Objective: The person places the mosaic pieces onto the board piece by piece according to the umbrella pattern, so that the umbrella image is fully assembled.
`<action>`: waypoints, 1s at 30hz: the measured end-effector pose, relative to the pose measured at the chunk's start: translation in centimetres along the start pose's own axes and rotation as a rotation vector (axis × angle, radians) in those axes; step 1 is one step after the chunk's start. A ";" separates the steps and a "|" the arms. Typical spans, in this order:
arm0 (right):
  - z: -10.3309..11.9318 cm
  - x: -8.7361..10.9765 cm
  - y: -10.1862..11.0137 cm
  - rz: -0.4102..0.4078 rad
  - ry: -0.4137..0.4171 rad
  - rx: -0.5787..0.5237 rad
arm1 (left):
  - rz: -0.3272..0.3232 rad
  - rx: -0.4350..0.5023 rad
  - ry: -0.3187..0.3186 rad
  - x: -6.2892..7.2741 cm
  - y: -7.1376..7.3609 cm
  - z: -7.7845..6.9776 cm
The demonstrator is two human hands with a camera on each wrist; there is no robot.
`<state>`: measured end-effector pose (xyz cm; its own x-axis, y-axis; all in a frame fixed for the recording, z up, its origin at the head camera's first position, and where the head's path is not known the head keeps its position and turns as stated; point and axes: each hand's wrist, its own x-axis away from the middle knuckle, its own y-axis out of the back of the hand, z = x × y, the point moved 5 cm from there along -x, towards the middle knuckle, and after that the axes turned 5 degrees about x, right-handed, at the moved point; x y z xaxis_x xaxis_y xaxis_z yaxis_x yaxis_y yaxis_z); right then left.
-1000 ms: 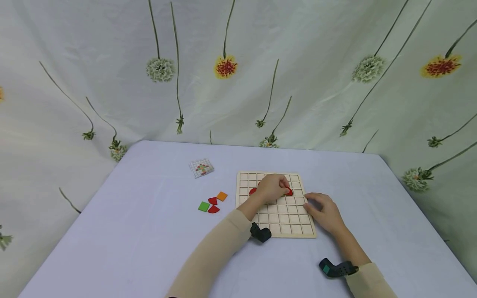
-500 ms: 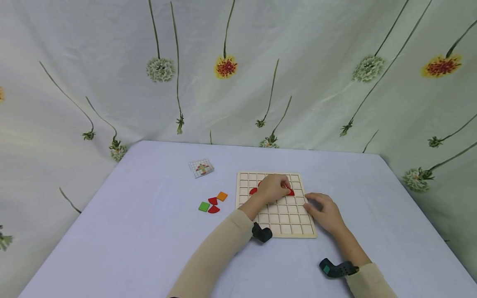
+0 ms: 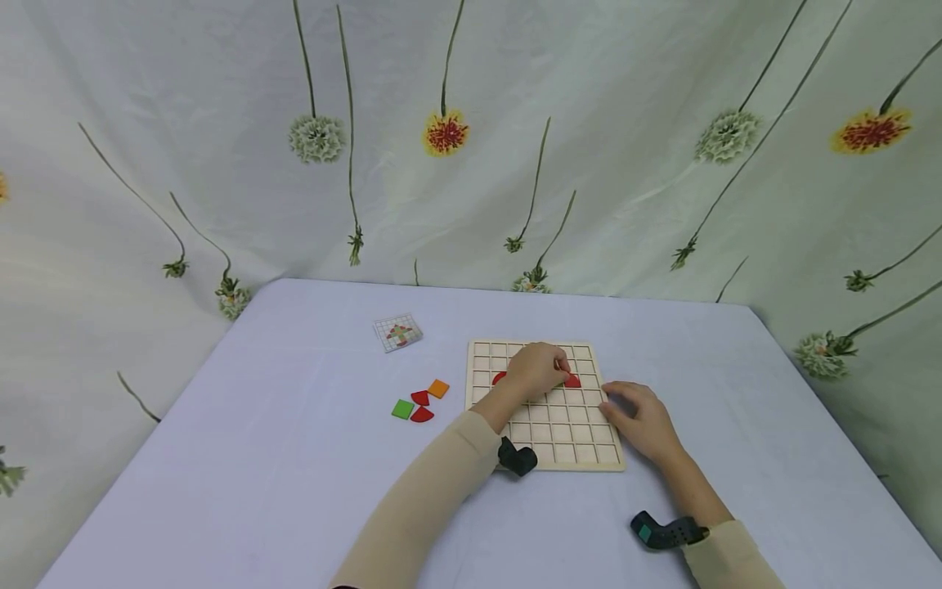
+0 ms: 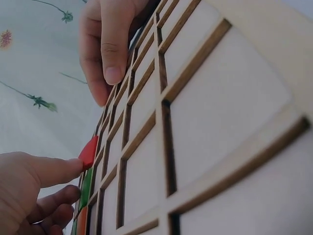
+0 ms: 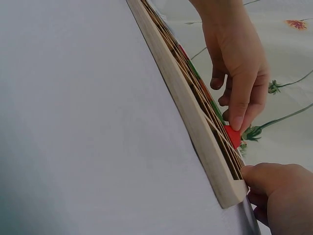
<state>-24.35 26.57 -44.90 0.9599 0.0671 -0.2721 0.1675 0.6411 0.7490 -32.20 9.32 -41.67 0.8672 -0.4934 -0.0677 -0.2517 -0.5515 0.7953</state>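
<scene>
A square wooden grid board (image 3: 562, 455) lies on the table in front of me. Over its upper part, my left hand (image 3: 536, 370) pinches a red quarter-circle tile (image 3: 573, 381) between thumb and finger. That tile stands slightly tilted from the grid in the right wrist view. Beside it, a green tile (image 4: 86, 187) and an orange tile (image 4: 81, 220) sit in the board. Another red tile (image 3: 499, 378) shows left of my left hand, which covers the cells between. My right hand (image 3: 643, 419) touches the board's right edge with thumb and fingers spread apart.
Left of the board lie a loose green square tile (image 3: 402, 409), an orange square tile (image 3: 438, 388) and two red tiles, the upper red tile (image 3: 420, 397) above the lower red tile (image 3: 422, 415). Farther back is a pattern card (image 3: 397, 332). A flowered cloth (image 3: 625, 164) hangs behind.
My left hand has shifted only slightly at the red tile, and more of that tile shows. A red tile edge beyond my left hand is now hidden. The right hand stays put.
</scene>
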 end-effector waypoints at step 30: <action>0.6 0.2 0.2 -0.004 -0.002 0.035 | -0.029 0.002 -0.029 2.4 1.9 2.2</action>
<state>-24.01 26.26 -44.41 0.9597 0.0632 -0.2737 0.1788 0.6140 0.7688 -31.58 5.61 -41.64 0.8612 -0.4965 -0.1084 -0.2276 -0.5675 0.7913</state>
